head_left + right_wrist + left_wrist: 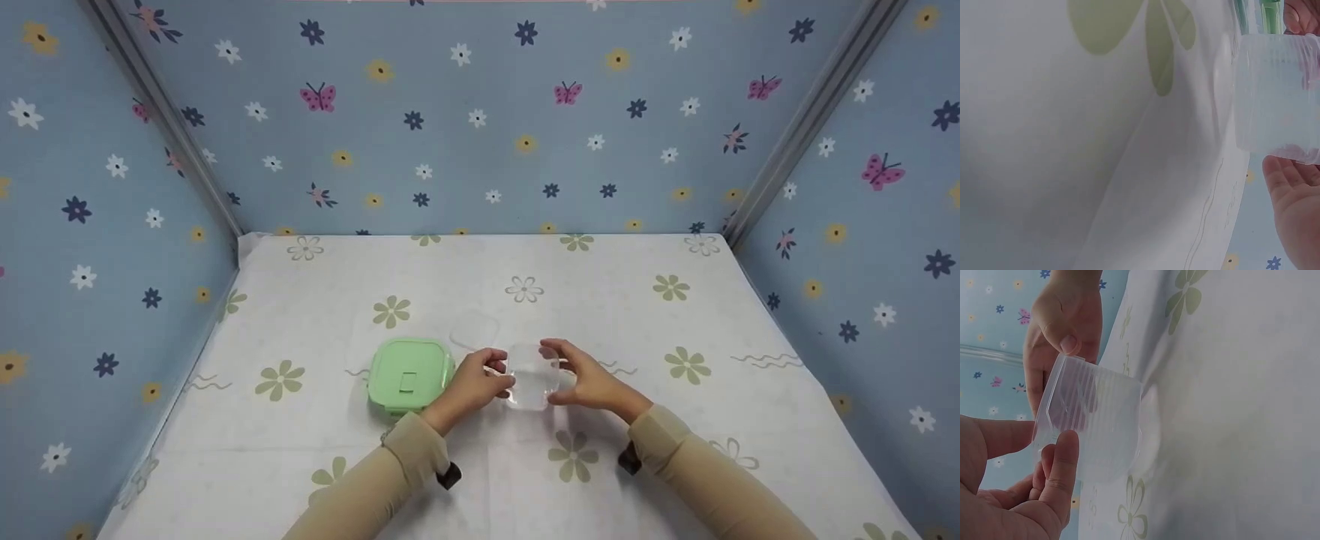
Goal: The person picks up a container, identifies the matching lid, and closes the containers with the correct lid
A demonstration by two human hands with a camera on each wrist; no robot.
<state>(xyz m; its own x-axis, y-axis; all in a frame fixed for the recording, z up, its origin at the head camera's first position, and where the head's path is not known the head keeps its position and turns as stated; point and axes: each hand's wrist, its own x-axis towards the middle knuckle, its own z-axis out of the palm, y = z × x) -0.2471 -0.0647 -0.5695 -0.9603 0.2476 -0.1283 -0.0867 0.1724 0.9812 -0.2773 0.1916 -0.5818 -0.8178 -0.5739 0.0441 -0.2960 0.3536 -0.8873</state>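
A small clear plastic container (pixel 531 379) stands between both hands, with ribbed walls (pixel 1109 399) in the left wrist view. My left hand (pixel 480 381) pinches its left rim, thumb on one face and fingers on the other. From the right side my right hand (pixel 592 379) holds the container, thumb near the front corner and fingers at the back corner. In the right wrist view the container (pixel 1275 95) sits close over the cloth, with right fingertips (pixel 1275 169) at its side. Just left of my left hand is a green-lidded food box (pixel 409 375).
A thin transparent lid-like piece (pixel 475 330) lies flat behind the hands. The white flower-print tablecloth (pixel 615 315) covers the table. Blue flowered panels (pixel 465 112) rise at the back and both sides, with grey poles (pixel 814 112) at the corners.
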